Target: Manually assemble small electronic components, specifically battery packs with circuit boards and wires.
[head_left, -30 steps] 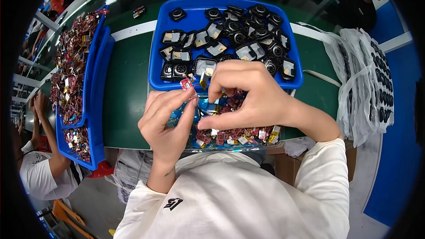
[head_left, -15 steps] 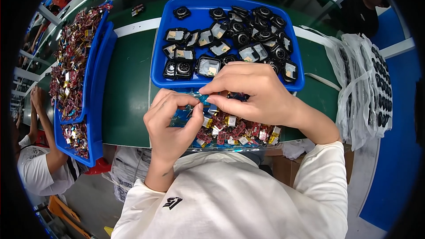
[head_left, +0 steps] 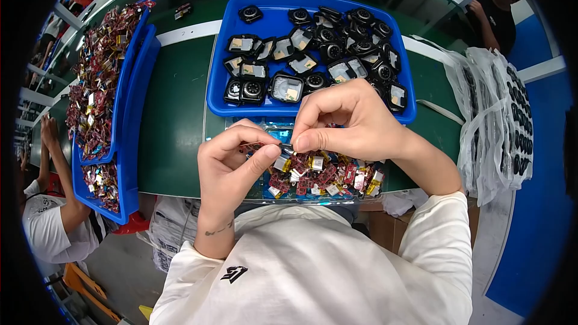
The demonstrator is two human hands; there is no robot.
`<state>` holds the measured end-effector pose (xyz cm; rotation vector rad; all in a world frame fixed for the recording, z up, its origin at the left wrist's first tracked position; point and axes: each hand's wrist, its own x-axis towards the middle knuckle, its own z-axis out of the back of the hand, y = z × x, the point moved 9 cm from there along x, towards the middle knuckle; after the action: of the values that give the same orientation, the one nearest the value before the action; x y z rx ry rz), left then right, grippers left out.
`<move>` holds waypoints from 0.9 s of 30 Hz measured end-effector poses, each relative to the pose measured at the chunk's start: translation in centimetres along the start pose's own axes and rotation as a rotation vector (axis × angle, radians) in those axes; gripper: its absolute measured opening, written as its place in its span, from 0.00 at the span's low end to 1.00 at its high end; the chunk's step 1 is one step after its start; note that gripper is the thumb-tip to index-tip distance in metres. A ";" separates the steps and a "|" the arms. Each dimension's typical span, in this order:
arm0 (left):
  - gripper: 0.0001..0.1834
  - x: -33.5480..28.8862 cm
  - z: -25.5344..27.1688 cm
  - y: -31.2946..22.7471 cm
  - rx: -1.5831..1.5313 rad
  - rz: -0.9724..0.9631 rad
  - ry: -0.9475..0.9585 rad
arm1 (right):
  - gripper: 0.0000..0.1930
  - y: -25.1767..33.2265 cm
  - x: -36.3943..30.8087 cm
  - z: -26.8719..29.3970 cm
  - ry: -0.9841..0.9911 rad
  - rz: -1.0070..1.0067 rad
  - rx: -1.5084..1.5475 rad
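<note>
Red and thin, the small circuit board (head_left: 250,145) sits in the grip of your left hand (head_left: 227,161), raised over the green tabletop (head_left: 174,126) on the near side of the blue tray (head_left: 220,78). Your left thumb and forefinger close narrowly on it; your right hand (head_left: 350,123) pinches, thumb against forefinger, at the right end of a small dark piece (head_left: 287,148) between the two hands. You cannot tell here whether that piece is joined to the board, since your fingers cover much of both.

Expect the board to be very light and fairly stiff, small enough to twist out of a loose pinch. Treat the dark piece as the fragile side: a hard tug or a sharp bend could tear or crack it. Hold the board by its edges, and take the piece by its body, not its tip. The near heap of red boards (head_left: 322,176) probably snags easily, so lift clear of it.
</note>
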<state>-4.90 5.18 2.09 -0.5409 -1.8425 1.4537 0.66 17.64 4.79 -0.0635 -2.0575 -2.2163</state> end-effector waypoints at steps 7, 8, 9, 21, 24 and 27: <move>0.03 -0.3 -1.3 1.9 -0.210 0.157 0.063 | 0.08 -1.9 0.1 -1.3 0.076 -0.122 0.251; 0.03 -0.4 -1.4 2.1 -0.242 0.175 0.073 | 0.08 -1.9 0.1 -1.2 0.076 -0.122 0.252; 0.03 -0.5 -1.4 2.3 -0.241 0.176 0.074 | 0.08 -1.7 0.2 -0.9 0.053 -0.103 0.195; 0.06 0.1 2.5 1.7 -0.247 0.071 -0.102 | 0.10 1.1 0.6 0.1 -0.001 0.050 -0.499; 0.06 0.1 2.0 1.8 -0.306 0.072 -0.051 | 0.13 -1.4 0.4 -0.4 0.191 -0.170 -0.612; 0.05 0.2 1.7 1.7 -0.257 0.091 -0.084 | 0.13 -1.7 0.7 -1.5 0.130 0.119 -0.730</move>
<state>-6.52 4.67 0.29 -0.7054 -2.1117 1.3229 -0.11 16.21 3.02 -0.0961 -1.0624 -2.6708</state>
